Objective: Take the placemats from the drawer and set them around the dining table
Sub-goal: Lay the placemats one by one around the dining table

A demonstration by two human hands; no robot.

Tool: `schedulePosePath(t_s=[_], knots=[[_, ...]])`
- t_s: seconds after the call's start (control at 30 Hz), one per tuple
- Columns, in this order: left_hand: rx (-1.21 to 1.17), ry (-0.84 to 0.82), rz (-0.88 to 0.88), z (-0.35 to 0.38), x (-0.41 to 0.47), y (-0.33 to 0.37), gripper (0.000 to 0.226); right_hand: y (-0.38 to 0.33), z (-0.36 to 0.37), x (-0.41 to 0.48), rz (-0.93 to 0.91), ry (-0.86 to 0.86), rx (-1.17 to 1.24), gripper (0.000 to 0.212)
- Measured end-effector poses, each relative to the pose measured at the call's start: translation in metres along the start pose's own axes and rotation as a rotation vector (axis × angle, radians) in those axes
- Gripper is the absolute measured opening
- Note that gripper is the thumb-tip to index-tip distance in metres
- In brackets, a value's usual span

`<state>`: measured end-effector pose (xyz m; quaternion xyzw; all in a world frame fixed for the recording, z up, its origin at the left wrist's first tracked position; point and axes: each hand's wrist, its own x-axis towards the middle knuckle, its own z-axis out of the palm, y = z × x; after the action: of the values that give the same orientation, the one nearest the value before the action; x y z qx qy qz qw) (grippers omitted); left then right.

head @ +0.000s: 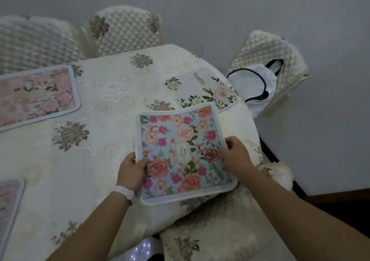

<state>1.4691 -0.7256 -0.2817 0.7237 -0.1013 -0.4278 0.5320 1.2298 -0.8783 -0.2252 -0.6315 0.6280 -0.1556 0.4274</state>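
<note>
Careful, your left hand (131,170) and right hand (237,154) each pinch a side edge of the blue floral placemat (180,140), held over the near rim of the table (108,146), so dropping it here could overlap the white placemat (202,88) or slide off.

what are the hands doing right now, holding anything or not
Left hand: closed, gripping the left edge of the blue floral placemat.
Right hand: closed, gripping the right edge of the same placemat.

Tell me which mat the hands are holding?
The blue mat with roses; left hand and right hand grip its sides. The pink mat and white mat lie untouched.
</note>
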Motion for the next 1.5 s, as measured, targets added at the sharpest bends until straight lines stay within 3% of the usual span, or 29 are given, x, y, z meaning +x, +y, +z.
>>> schedulePosePath(t_s=[0.23,0.43,0.63,0.77,0.83,0.93,1.03,1.1,1.27,1.5], knots=[[0.032,0.219,-0.096,-0.003,-0.001,-0.036,0.014,0.017,0.034,0.056,-0.016,-0.238,-0.026,0.006],[0.085,0.299,-0.158,0.004,-0.008,-0.064,0.014,0.04,0.047,0.08,0.041,-0.367,-0.05,0.006],[0.086,0.329,-0.187,0.01,-0.011,-0.076,0.017,0.059,0.051,0.09,0.032,-0.399,-0.113,0.009],[0.174,0.397,-0.146,0.012,-0.015,-0.071,0.021,0.059,0.05,0.093,-0.007,-0.387,-0.154,0.026],[0.252,0.415,-0.081,0.013,-0.019,-0.069,0.035,0.059,0.049,0.091,-0.095,-0.338,-0.255,0.038],[0.685,0.355,0.126,0.014,-0.021,-0.075,0.065,0.067,0.052,0.084,-0.435,-0.278,-0.531,0.043],[1.047,0.147,0.374,0.018,-0.008,-0.086,0.07,0.074,0.065,0.078,-0.75,-0.396,-0.737,0.053],[1.214,0.03,0.404,0.024,0.005,-0.092,0.069,0.076,0.082,0.078,-0.856,-0.484,-0.837,0.059],[1.396,-0.018,0.443,0.031,0.047,-0.082,0.071,0.05,0.129,0.088,-0.924,-0.536,-0.948,0.065],[1.37,-0.018,0.447,0.037,0.115,-0.049,0.07,0.01,0.182,0.12,-0.977,-0.493,-0.952,0.068]])
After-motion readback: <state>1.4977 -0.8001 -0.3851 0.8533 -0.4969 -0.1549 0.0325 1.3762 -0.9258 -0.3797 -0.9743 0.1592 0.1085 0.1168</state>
